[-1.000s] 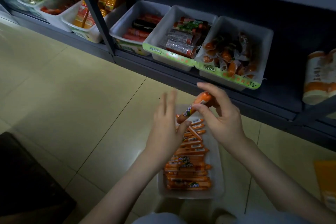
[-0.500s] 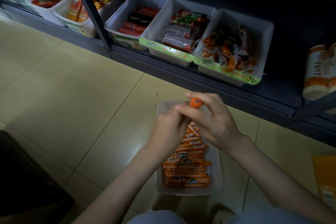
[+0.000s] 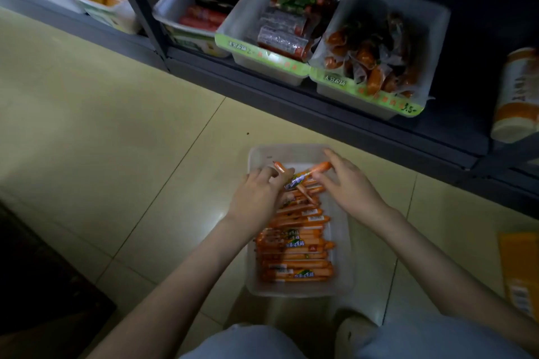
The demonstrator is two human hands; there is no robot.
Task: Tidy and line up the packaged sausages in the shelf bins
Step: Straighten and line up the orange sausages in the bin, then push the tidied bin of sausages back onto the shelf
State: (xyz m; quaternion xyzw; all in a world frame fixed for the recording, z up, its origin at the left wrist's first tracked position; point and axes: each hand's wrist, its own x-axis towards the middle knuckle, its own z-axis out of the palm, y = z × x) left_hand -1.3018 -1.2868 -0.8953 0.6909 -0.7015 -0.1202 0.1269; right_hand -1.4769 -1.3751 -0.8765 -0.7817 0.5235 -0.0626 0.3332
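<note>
Your work sits in the lower centre of the frame: a translucent white plastic bin [image 3: 300,290] resting on the pale tiled floor [image 3: 116,140], part filled with thin orange-wrapped sausage sticks [image 3: 294,253]. The near rows lie flat and parallel; toward the far end a few cross at angles.

Judging by their look, these sticks are light, slim and fairly stiff, with a smooth film wrapper that is likely to slide between the fingers and over its neighbours. Take each one near the middle if you want it level, or pinch both ends to steer it square. The crimped tips look like the weak spots, so avoid bending there.

Your left hand [image 3: 256,195] reaches in from the lower left, fingers curled and pinching the near end of one loose orange sausage stick [image 3: 302,176] that lies tilted above the pile. Your right hand [image 3: 350,186] comes in from the lower right, palm down, fingers half spread, the fingertips touching the other end of that stick. Both forearms angle inward over the bin.

Above, in the upper half, the dark metal shelf [image 3: 320,114] carries more white bins [image 3: 370,38] of packaged sausages.
</note>
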